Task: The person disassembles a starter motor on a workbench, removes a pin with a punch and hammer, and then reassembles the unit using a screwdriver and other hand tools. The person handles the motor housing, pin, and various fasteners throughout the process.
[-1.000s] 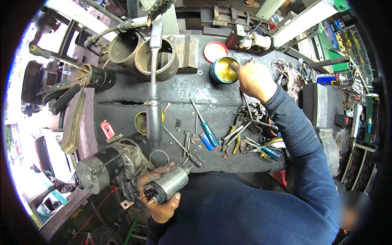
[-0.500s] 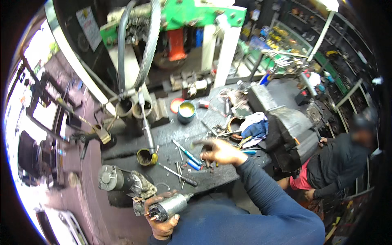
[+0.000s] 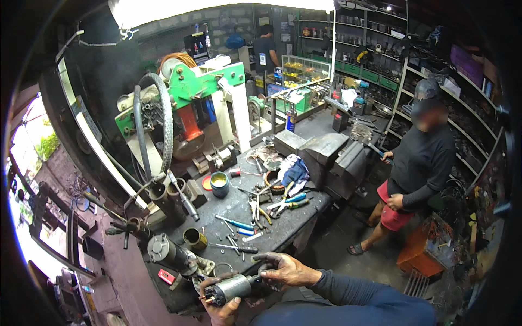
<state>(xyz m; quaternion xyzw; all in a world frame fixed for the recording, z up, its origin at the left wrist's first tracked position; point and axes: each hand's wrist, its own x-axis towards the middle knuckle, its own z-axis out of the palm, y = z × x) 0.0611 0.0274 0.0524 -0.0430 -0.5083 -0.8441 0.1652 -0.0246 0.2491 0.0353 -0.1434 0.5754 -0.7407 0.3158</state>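
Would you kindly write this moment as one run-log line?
left hand: holds metal cylinder | right hand: at its narrow end | bench: open blue tub, blue-handled screwdriver | nearby: person in red shorts, standing

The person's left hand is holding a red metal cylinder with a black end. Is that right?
Not quite: the metal cylinder is silver, not red. The head view shows it in the person's left hand, with its black end, as you said.
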